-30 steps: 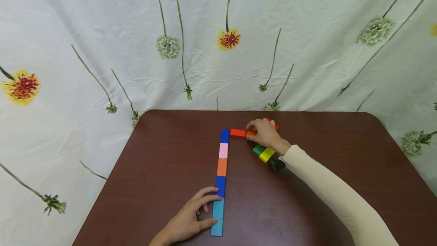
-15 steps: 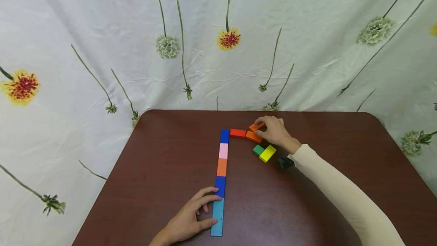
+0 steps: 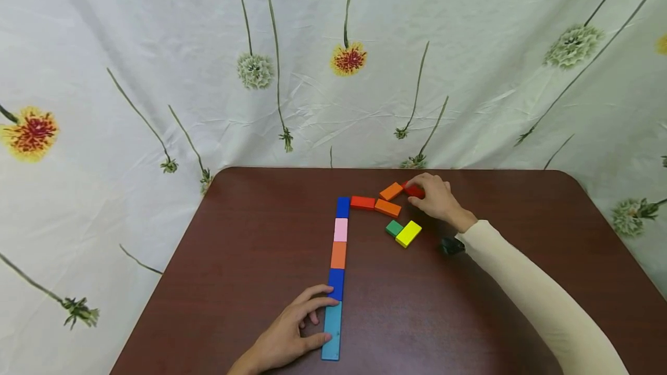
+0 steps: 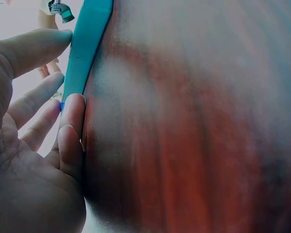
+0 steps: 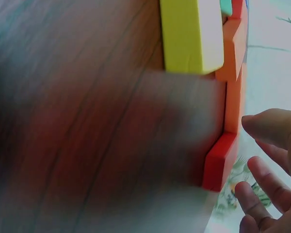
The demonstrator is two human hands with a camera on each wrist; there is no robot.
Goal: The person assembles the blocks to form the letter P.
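Note:
In the head view my left hand [image 3: 292, 326] rests beside a straight column of flat blocks. Its thumb and fingertips touch the light blue block [image 3: 332, 331] and the dark blue block [image 3: 336, 284] above it. The left wrist view shows thumb and fingers along the edges of the light blue block [image 4: 87, 48]. Far right of centre, my right hand [image 3: 435, 197] is at a red block [image 3: 417, 191], thumb and fingers spread around it. In the right wrist view, a gap shows between the fingers and that red block [image 5: 220, 162]. Two orange blocks [image 3: 391, 191] [image 3: 388, 208] lie just left.
Up the column follow an orange block [image 3: 339, 254], a pink block [image 3: 341, 230] and a dark blue block [image 3: 343, 207]. Another red block [image 3: 362, 202] extends right from its top. Green [image 3: 394, 228] and yellow [image 3: 409, 234] blocks touch nearby. A flowered cloth [image 3: 312, 103] hangs behind the brown table [image 3: 234, 236].
My right hand has moved right, off the two orange blocks, which now show fully, over to the red block beyond them. The left hand has stayed in place.

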